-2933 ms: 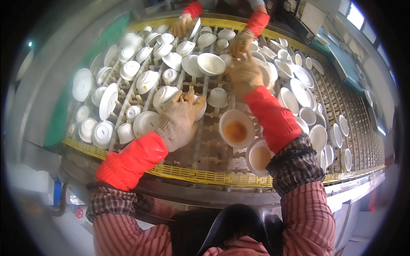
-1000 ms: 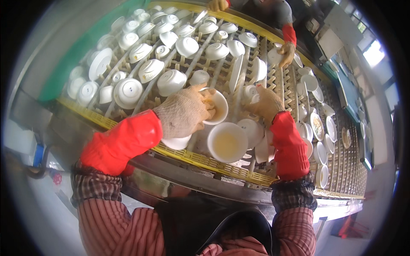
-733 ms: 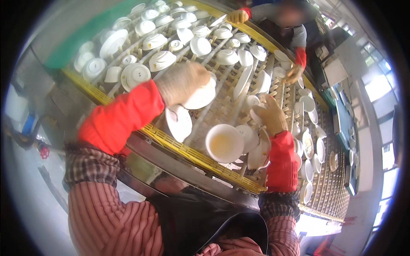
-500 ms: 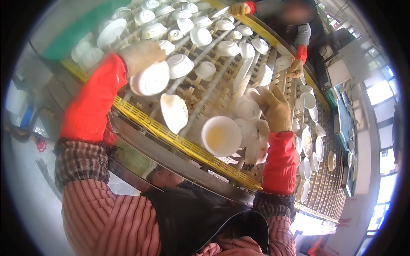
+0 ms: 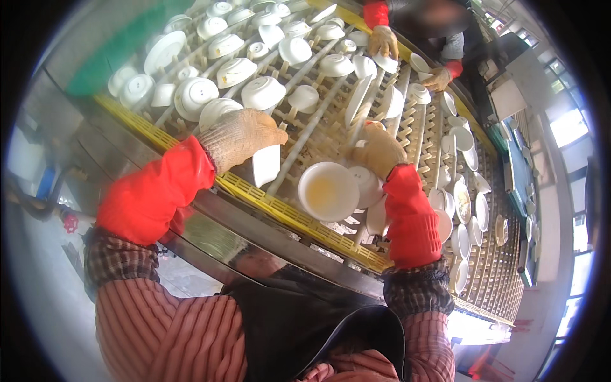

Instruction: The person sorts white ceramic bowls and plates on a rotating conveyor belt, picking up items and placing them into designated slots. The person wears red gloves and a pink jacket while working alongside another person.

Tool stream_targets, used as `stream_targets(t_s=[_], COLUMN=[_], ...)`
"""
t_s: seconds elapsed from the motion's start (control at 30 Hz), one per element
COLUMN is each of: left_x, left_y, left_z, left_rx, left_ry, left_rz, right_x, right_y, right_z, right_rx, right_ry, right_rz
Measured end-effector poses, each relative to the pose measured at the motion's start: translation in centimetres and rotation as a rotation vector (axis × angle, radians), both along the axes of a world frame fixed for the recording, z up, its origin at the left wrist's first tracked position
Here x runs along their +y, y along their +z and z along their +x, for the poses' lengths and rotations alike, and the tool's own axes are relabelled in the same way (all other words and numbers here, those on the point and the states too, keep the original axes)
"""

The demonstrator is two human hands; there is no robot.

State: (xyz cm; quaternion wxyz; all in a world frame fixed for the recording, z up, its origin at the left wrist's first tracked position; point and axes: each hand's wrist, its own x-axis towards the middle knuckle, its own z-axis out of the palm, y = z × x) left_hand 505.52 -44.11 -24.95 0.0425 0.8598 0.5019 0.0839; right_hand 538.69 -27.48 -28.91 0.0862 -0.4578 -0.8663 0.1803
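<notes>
My left hand, in a tan work glove and red cuff, is closed over the upper edge of a white angular dish near the yellow rail. Behind its wrist a white bowl leans on the belt. My right hand, gloved the same way, has its fingers curled downward among the dishes; what they hold, if anything, is hidden. Just left of it sits a large white bowl with yellowish liquid inside. Below that hand stand a white bowl and another white dish, partly covered by the red cuff.
The pegged conveyor belt carries many white bowls and plates, several overturned. A yellow slotted rail runs along my side. Across the belt, a co-worker's gloved hands touch dishes. A green sheet hangs at the far left.
My left hand has left an overturned bowl and moved right and nearer onto the angular dish. My right hand has shifted left, its fingers now curled. The co-worker's hands have moved along the far side.
</notes>
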Motion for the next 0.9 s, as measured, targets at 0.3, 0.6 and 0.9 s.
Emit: stream_targets(t_s=[0.3, 0.6, 0.9], left_x=[0.2, 1.2, 3.4], left_y=[2.4, -4.0, -2.3], left_z=[2.7, 10.3, 8.6], left_rx=[-0.21, 0.287, -0.323], left_ry=[0.595, -0.356, 0.433], left_rz=[-0.078, 0.208, 0.041], right_x=[-8.1, -6.9, -2.5], right_y=[2.8, 1.2, -1.0], right_z=[2.8, 10.1, 11.8], right_rx=[0.211, 0.059, 0.102], right_ry=[0.104, -0.232, -0.356], right_rz=[0.219, 0.216, 0.293])
